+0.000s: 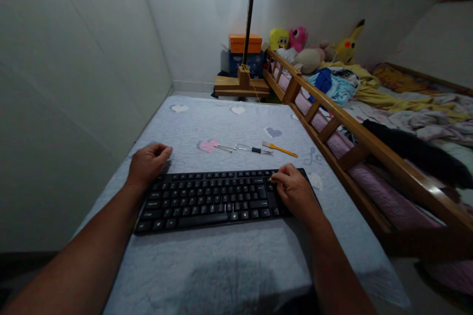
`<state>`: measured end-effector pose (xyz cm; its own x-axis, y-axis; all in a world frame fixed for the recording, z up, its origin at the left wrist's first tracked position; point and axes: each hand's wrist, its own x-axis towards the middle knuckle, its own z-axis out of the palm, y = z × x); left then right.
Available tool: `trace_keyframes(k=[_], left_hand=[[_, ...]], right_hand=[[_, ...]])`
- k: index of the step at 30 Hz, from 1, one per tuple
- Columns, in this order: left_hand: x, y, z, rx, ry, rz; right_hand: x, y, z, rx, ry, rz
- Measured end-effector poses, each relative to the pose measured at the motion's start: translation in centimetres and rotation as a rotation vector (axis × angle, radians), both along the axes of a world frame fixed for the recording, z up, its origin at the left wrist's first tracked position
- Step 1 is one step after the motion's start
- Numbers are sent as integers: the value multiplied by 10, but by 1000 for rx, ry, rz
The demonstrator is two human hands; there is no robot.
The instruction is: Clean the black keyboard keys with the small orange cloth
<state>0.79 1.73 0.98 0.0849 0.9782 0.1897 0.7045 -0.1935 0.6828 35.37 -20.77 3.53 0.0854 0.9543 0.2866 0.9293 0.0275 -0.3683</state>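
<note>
A black full-size keyboard [207, 202] lies flat on the cloth-covered table, its long side across my view. At its far left corner rests my left hand [147, 163], fingers curled in and thumb against them, with nothing showing in it. My right hand [291, 187] is over the keyboard's right part, its thumb and forefinger pinched near the navigation keys. A tiny pale tip shows at that pinch; its kind cannot be made out. Beyond the keyboard lie thin white sticks like cotton swabs [224, 147], a wire keycap puller with a black handle [256, 150] and a yellow-handled brush [281, 149].
A heart-patterned pale cloth [207, 118] covers the table. Along the right runs a wooden bed rail [332, 108], with bedding and plush toys behind it. At the far end stand a wooden stand [242, 86] with a black pole and an orange box [245, 43]. A pale wall panel [74, 83] rises on the left.
</note>
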Motion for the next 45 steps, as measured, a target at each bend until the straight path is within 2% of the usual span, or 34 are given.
trace_keyframes(k=[14,22,25,36,45], left_hand=[[3,-3,5,2,10,8],[2,0,1,10,19,7],[1,-1,1,12,22,4],[0,1,-1,2,13,11],[1,1,0,-4,6,11]], right_hand=[[22,-12,-2,39,41,-151],[-3,0,0,42,63,3],[-6,2,-1,24,35,17],[18,-5,1,39,16,-169],[-4,23,15,0,-5,-20]])
